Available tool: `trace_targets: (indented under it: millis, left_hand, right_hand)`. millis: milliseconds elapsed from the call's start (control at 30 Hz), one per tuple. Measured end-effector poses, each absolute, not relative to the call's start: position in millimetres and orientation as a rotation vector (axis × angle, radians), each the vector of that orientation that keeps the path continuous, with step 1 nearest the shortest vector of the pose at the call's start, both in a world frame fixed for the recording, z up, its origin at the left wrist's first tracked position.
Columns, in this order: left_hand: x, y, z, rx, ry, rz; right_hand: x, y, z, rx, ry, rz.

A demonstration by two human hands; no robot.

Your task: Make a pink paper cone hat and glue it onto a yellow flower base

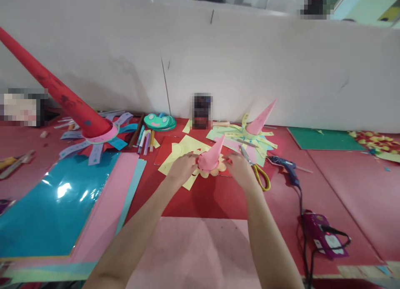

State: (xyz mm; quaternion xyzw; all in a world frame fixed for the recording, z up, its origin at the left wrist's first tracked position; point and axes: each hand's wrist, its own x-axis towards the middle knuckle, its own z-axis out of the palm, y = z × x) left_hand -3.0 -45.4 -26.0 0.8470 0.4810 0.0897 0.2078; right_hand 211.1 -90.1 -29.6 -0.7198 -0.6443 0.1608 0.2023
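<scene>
A pink paper cone (212, 156) stands tilted to the right, with a ring of rounded, cream-yellow paper petals (204, 173) around its base. My left hand (185, 166) has its fingers curled against the left side of the cone's base. On the other side, my right hand (239, 166) has thumb and fingers bent together at the right-hand petals; what lies between the fingertips is too small to make out. Beneath the cone are pale yellow paper sheets (165, 168) on red paper (200, 203). Yellow-handled scissors (264, 178) lie just beside my right hand.
A blue glue gun (289, 169) lies at right, its cable running to a purple power box (325, 235). A second pink cone (262, 119) with yellow strips stands behind. At left are a tall red cone (62, 93), markers (146, 142) and blue glossy sheets (59, 210). A white wall (250, 68) borders the table.
</scene>
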Motion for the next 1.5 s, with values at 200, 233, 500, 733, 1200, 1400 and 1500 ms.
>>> trace_targets:
  millis: [200,233,500,733,1200,1400,1500]
  left_hand:
    - [-7,-57,-65,2.351,1.325,0.344]
    - [-5,-58,-67,2.340,1.314,0.371]
    - [-10,-61,-77,2.368,1.341,0.262]
    - [-27,-54,-74,2.462,1.373,0.241]
    - [-33,-44,-95,2.620,1.543,0.271]
    - [-32,-45,-92,2.562,1.546,0.322]
    - [-32,-44,-94,2.521,1.540,0.386]
  right_hand:
    - [192,-106,-56,-1.895,-1.473,0.486]
    - [189,-103,-59,-1.858,-1.390,0.546]
    - [167,-72,-71,-1.660,-1.272,0.764]
    - [178,-84,-91,-1.761,-1.550,0.538]
    - [205,-116,-131,-1.992,-1.665,0.260]
    - [204,-118,-123,-1.985,-1.671,0.276]
    - [203,-117,-121,-1.993,-1.653,0.290]
